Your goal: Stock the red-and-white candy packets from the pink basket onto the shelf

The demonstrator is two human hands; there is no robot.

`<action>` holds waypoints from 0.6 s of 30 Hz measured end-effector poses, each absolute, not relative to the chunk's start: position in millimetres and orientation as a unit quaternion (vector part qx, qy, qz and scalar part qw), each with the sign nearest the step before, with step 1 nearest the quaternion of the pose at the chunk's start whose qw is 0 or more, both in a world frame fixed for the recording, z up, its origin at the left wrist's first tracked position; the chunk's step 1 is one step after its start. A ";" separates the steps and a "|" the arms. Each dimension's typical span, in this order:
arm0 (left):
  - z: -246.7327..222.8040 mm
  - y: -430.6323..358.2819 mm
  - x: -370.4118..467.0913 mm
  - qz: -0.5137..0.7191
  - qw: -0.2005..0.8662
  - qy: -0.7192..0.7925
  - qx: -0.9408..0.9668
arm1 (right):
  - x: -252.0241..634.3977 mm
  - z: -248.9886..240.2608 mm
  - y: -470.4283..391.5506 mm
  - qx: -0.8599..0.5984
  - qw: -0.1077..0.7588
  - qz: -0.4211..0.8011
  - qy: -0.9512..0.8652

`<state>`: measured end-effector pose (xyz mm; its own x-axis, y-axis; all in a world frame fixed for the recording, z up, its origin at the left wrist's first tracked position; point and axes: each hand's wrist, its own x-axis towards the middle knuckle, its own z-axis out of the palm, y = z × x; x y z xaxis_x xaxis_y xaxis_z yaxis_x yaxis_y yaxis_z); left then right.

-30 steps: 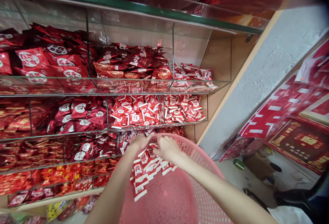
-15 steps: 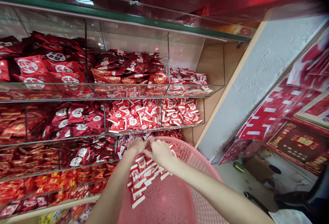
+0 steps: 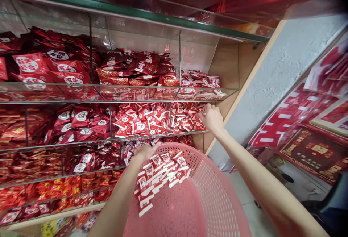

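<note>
My left hand [image 3: 146,152] is closed on the far rim of a pink plastic basket [image 3: 223,197] with perforated sides. Inside the basket, small red-and-white wrapped packets [image 3: 157,175] lie in a loose heap against the far wall. My right hand [image 3: 212,116] reaches to the right end of a shelf compartment filled with similar red-and-white packets [image 3: 182,117]. Its thumb and fingers look apart and bent towards them; the fingertips are partly hidden. I see no packet in that hand.
Glass-fronted shelves hold more red packets [image 3: 140,119], larger dark red ones [image 3: 81,115] and orange-red ones [image 3: 58,190]. A thick glass shelf edge [image 3: 130,14] crosses above. To the right are a wooden side panel [image 3: 231,115], a grey wall [image 3: 282,70] and red printed goods [image 3: 320,150].
My right hand has left the basket and moved up and right to the packet compartment. The packets in the basket are uncovered now. My left hand stays at the rim.
</note>
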<state>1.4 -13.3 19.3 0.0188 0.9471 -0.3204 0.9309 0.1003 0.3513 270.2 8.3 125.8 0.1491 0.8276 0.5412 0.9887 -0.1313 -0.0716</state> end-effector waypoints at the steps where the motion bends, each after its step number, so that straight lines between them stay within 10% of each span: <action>1: 19.9 -13.8 1.5 0.018 0.245 0.700 0.670 | 272.7 126.2 13.3 -0.737 0.198 -0.188 -0.618; 18: 19.2 -15.2 2.0 0.011 0.246 0.703 0.668 | 270.7 136.3 -6.3 -0.732 0.176 -0.166 -0.637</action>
<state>2.0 -15.2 19.2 0.0122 0.9437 -0.3305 0.9327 0.1084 0.3440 270.7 -6.3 136.3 0.1339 0.8735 0.4680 0.9908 -0.1270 -0.0464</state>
